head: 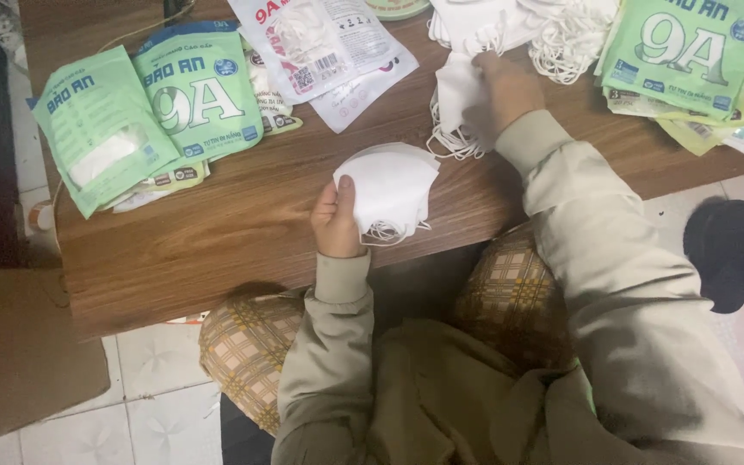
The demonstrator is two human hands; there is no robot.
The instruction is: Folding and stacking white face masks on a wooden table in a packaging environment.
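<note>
Two hands: both at work over the wooden table (243, 232), each on white face masks
Left hand (337, 220): clenched around a small stack of folded masks (389, 185), thumb on top, fingers underneath; ear loops dangle at the near edge
Stack's position: just above the table's near edge, its long side running roughly left to right, sticking out to the right of the grip
Right hand (501, 90): reaching farther out, fingers closed on one mask at the loose pile of masks (510, 34); how firmly it grips cannot be told
Key relation: loose pile lies up and to the right of the held stack; right hand is much nearer it
Nearby: green packets (148, 112) at left, more green packets (691, 52) at right, clear printed pouches (329, 47) between
</note>
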